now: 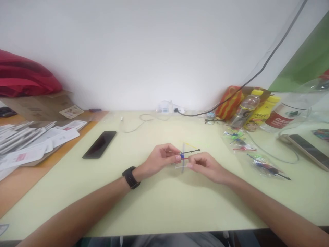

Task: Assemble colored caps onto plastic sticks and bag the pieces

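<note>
Over the table (115, 212), the left hand (164, 157) pinches the blue connector (182, 156) at its three o'clock, the right hand (207, 167) seemingly pinched shut on the red rod (186, 158) and white rod (181, 167), so I'd brace that joint and push straight.

From afar I look through one head-worn camera, facing forward and down over the desk (144, 206) towards the white wall (144, 51) across the top of the frame, near enough that forearms (84, 209) reach in from both lower corners, placing the left hand (161, 157) and right hand (205, 166) just below centre
</note>
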Demonstrator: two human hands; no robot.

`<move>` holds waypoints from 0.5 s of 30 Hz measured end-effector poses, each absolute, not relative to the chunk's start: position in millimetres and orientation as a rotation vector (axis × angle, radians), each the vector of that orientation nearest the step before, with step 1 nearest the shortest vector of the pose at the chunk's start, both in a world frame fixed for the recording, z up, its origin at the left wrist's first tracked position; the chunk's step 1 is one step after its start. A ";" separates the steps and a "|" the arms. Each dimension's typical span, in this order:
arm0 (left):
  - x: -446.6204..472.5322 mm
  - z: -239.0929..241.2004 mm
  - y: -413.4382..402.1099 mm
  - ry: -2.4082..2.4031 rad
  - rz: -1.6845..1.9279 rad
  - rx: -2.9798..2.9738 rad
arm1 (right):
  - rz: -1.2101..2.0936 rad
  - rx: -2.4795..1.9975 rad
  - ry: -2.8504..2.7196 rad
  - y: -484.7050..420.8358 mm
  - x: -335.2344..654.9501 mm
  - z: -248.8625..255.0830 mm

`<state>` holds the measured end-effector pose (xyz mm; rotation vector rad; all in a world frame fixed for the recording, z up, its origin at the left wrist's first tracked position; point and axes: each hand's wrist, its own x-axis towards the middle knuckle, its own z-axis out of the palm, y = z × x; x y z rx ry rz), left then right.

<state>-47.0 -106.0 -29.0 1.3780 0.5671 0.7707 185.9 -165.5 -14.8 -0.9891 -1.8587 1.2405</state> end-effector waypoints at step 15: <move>-58.7 -23.5 -86.1 0.731 0.890 1.415 | 0.836 -1.195 -1.990 -147.3 203.7 -29.5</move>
